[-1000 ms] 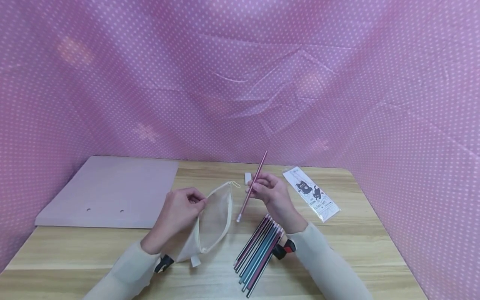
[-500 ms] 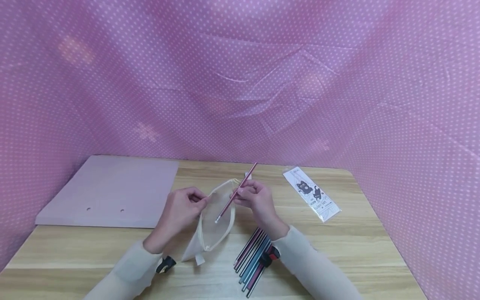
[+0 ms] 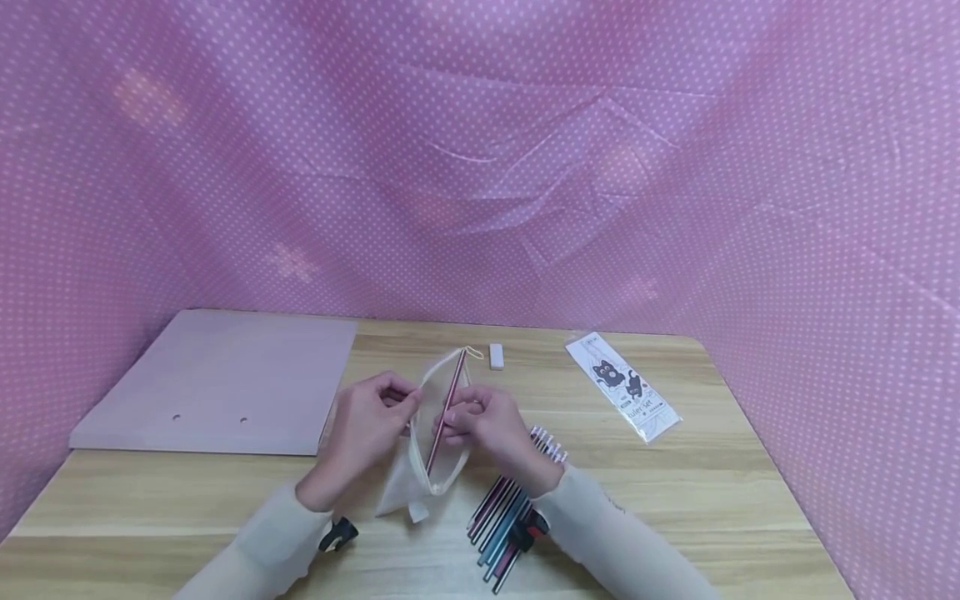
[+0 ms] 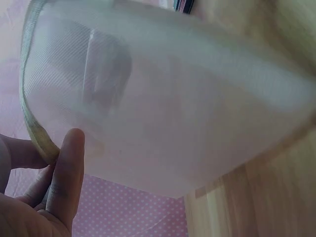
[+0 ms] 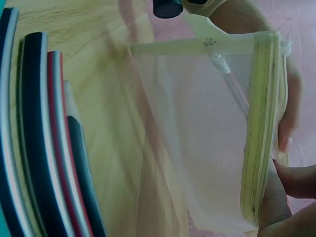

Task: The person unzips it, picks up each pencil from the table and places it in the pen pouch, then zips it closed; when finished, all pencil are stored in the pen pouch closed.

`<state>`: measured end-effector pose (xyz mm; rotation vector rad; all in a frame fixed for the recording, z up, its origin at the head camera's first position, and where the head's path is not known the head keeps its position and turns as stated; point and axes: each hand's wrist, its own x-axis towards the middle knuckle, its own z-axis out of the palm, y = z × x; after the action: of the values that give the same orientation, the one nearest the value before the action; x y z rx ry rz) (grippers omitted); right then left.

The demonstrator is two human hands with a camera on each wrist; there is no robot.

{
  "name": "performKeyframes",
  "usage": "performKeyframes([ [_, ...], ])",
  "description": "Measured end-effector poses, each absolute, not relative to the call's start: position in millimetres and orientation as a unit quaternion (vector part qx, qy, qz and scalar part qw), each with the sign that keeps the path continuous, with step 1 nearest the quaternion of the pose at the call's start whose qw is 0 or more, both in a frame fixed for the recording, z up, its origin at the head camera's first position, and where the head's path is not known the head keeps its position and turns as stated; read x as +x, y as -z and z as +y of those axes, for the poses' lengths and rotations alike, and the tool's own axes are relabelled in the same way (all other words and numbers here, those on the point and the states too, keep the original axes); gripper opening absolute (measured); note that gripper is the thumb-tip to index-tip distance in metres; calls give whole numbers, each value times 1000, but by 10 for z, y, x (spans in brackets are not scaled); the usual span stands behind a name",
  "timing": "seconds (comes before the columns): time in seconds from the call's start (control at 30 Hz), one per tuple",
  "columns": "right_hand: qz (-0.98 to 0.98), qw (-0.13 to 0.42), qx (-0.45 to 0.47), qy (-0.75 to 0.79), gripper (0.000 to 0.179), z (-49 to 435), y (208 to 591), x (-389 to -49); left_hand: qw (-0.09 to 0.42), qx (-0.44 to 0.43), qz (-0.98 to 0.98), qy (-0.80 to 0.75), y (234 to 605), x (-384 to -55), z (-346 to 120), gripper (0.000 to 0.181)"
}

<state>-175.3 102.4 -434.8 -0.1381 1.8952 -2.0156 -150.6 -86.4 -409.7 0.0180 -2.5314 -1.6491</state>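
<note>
My left hand [image 3: 366, 429] pinches the zipper edge of a whitish mesh pouch [image 3: 399, 482], whose mouth gapes toward the right. Between thumb and fingers my right hand [image 3: 487, 423] holds a pink pencil [image 3: 455, 379], slanted across the pouch mouth with its lower end inside. Through the mesh in the right wrist view, the pencil's eraser end [image 5: 225, 66] shows faintly. The left wrist view has the pouch side [image 4: 158, 113] stretched out from the left thumb and finger. Below the right wrist lies a row of pink, dark and teal pencils [image 3: 491, 521], partly covered by the wrist camera.
A white eraser [image 3: 497, 356] sits just behind the pouch. To the right lies a packaged ruler set [image 3: 622, 387] with black cats on it. A pale flat board [image 3: 217, 383] with two holes covers the table's back left. Pink dotted cloth [image 3: 480, 167] hangs around the table.
The right hand has moved left and down, bringing the pencil from beside the pouch into its mouth. The left hand keeps its pinch; the pouch has shifted slightly right.
</note>
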Motion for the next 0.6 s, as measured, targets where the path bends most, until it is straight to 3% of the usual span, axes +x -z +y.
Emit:
performKeyframes([
  [0.6, 647, 182, -39, 740, 14, 1004, 4409, -1717, 70, -4, -804, 591, 4151, -1484, -822, 8],
])
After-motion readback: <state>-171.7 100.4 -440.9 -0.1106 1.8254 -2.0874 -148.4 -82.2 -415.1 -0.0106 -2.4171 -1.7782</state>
